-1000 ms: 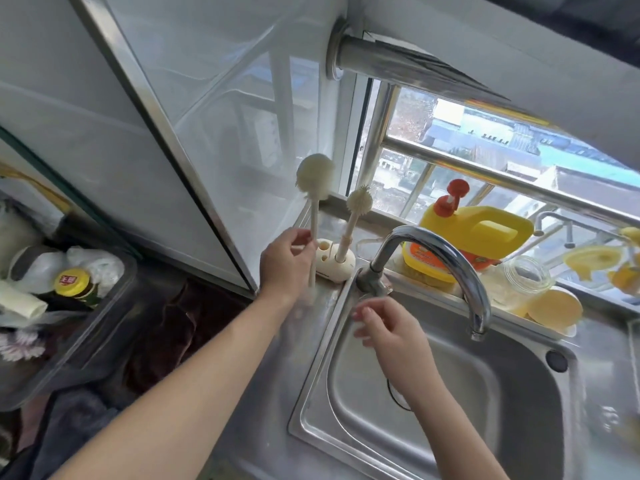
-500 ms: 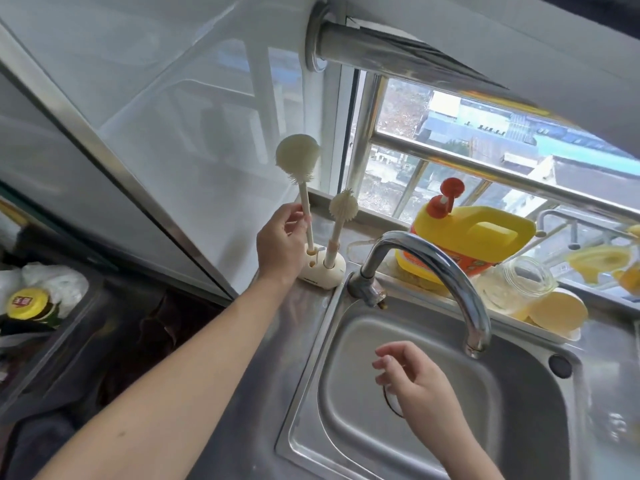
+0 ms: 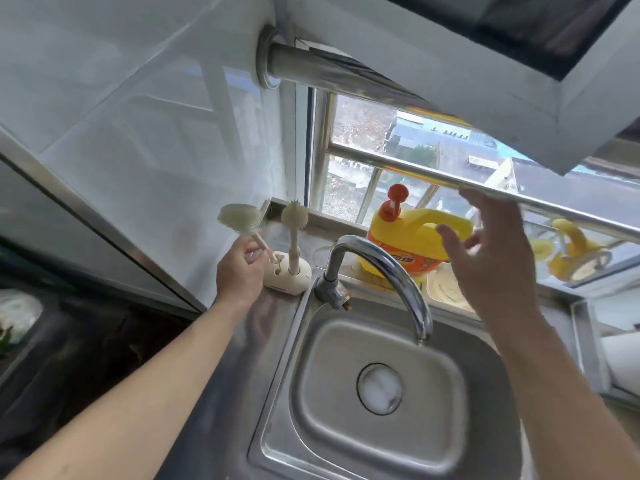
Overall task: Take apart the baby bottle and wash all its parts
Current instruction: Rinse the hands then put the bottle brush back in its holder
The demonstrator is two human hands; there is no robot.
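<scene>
Left hand grasps the thin stem of the bottle brush. A moment ago that brush stood upright in its stand. Now it leans out toward 10 o'clock, with its foot just at the mouth of the socket. I read this as the brush being drawn out for scrubbing, though I cannot tell whether the foot has cleared the socket.

The right hand hung low over the sink half a second ago. It is now raised to 2 o'clock with its fingers spread and released, holding nothing, in front of the yellow detergent jug. It is probably reaching for the soap or for something beside it. Washing looks about to begin rather than under way, as no water runs from the tap.

The small brush stays upright in the stand, on the steel desk at the sink's 11 o'clock corner.

The baby bottle cannot be made out. A clear jar-like piece that sat by the jug earlier is now behind the right hand. The yellow shapes at 3 o'clock are too blurred to name. The left edge of the view is dark and smeared.
</scene>
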